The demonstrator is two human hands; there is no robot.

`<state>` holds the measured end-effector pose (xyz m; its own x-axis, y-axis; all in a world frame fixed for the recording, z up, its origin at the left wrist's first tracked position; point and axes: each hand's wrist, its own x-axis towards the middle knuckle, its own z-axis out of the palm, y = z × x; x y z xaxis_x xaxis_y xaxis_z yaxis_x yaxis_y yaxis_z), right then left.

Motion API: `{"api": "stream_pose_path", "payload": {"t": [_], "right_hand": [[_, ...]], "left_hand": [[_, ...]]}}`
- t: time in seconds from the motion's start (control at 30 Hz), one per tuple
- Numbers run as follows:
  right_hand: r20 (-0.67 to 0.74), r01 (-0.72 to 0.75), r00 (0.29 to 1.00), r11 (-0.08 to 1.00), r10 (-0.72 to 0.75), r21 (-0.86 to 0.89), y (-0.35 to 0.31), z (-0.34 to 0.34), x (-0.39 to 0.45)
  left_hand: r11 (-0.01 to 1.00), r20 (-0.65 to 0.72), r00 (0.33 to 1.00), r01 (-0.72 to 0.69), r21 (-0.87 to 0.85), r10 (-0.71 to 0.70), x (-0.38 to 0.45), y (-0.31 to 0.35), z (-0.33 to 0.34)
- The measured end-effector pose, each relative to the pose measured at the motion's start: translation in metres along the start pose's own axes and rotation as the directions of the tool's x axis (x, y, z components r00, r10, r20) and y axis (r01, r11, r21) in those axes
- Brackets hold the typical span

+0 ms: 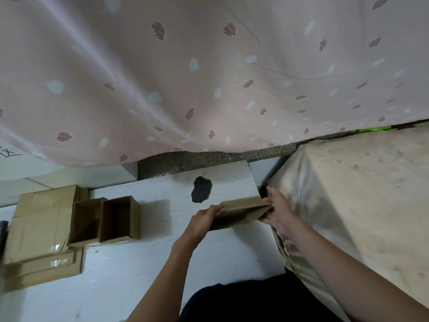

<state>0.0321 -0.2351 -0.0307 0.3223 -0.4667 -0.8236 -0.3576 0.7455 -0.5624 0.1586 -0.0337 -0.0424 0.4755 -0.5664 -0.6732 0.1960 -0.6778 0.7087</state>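
Holding now: both hands grasp a folded cardboard box [241,211] just below and right of the dark patch [201,190] on the white worktop [130,275]. It seems to be lifted slightly off the surface.
Left hand [204,217]: fingers are curled over the box's left edge, below the patch.
Right hand [277,210]: it is clamped on the box's right end, well right of the patch, with the thumb on top.
Why held so: a grip at each end would let the flat sleeve be squeezed open into shape — my reading, since the panels already gape a little.
Finished pieces: a pair of open boxes [119,218] stands well left of the patch, side by side and touching, mouths up. They are probably parked clear of the working spot.
Stock: a flat cardboard stack [39,224] lies farther left of the patch, against the open boxes.
Right of the patch: a cloth-covered block [359,194] is close to the right hand.
Above the patch: a pink leaf-print curtain [185,77] hangs down.
Hidden: the right fingertips are behind the cardboard. A small dark object above that hand is too dim to name. The stack runs out of view at the left edge. What the cloth and curtain cover cannot be told.
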Motion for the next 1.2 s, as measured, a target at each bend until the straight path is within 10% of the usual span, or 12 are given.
{"api": "stream_pose_path", "payload": {"t": [0.2,0.43,0.77,0.9,1.03,1.2], "right_hand": [[-0.036,0.009,0.999,0.979,-0.017,-0.203,0.011,-0.008,0.018],[-0.17,-0.033,0.984,0.879,-0.055,-0.475,0.057,-0.012,0.062],[-0.154,0.014,0.883,0.352,-0.444,-0.936,0.115,0.001,0.086],[0.184,0.243,0.748,0.005,-0.638,-0.97,0.13,0.005,0.089],[0.521,0.407,0.684,-0.326,-0.51,-0.853,0.126,0.01,0.11],[0.552,0.367,0.698,-0.434,-0.457,-0.823,0.119,0.017,0.14]], "left_hand": [[0.832,-0.007,0.966,-0.22,0.509,0.26,0.012,-0.024,0.007],[0.746,0.018,0.962,-0.222,0.627,0.272,0.036,-0.077,0.028],[0.543,-0.062,0.937,-0.144,0.828,0.343,0.063,-0.115,0.056],[0.555,-0.061,0.911,-0.195,0.808,0.408,0.076,-0.111,0.062],[0.57,-0.15,0.904,-0.118,0.813,0.401,0.093,-0.106,0.066],[0.522,-0.145,0.893,-0.112,0.845,0.426,0.119,-0.099,0.066]]}}
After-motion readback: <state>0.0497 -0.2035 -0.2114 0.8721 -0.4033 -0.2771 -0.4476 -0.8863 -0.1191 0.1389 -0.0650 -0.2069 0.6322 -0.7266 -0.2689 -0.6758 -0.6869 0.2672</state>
